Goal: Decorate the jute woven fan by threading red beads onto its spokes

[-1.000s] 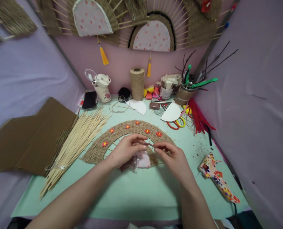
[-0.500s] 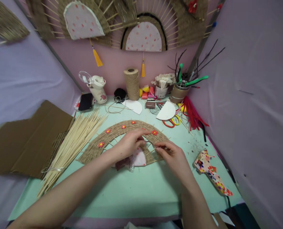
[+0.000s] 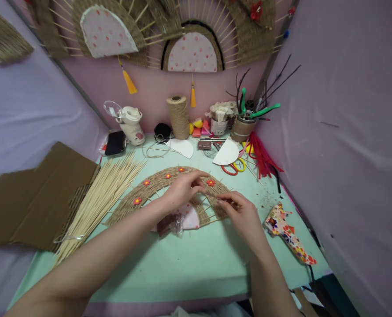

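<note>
A half-round woven twine fan (image 3: 139,193) with small red flowers lies on the mint table (image 3: 196,264). My left hand (image 3: 183,189) rests over its arch with the fingertips pinched together near a red flower (image 3: 210,182). My right hand (image 3: 240,213) pinches at the fan's right side, fingers closed on something thin I cannot make out. A small clear bag of dark-red pieces (image 3: 169,223) lies just below my left hand, beside the fan's pink dotted centre (image 3: 190,218).
A bundle of bamboo skewers (image 3: 100,200) and brown cardboard (image 3: 34,198) lie at the left. A patterned glue gun (image 3: 286,233) sits at the right. Twine spool (image 3: 179,117), scissors (image 3: 232,168), red pipe cleaners (image 3: 264,156) and a tool cup (image 3: 242,127) line the back. Finished fans hang on the wall.
Both hands have moved down from above the table onto the fan's right arch. The thin dark strip held between them a second ago no longer shows. The camera shifted slightly.
</note>
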